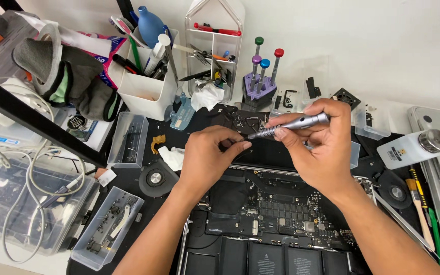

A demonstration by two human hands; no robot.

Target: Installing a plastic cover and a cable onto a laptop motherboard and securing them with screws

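An opened laptop (281,214) lies in front of me with its dark circuit board and battery cells exposed. My right hand (317,147) grips a grey metal screwdriver (294,124), its tip pointing left toward my left hand. My left hand (207,155) pinches something small and dark at the screwdriver's tip, just above the laptop's top edge. What the fingers hold is too small to make out.
A purple stand with colour-capped screwdrivers (260,81) stands behind. A white tool bin (146,86), clear parts trays (128,140) (108,229), a round fan (155,178), a white bottle (408,147), a brush (421,214) and white cables (21,193) surround the laptop.
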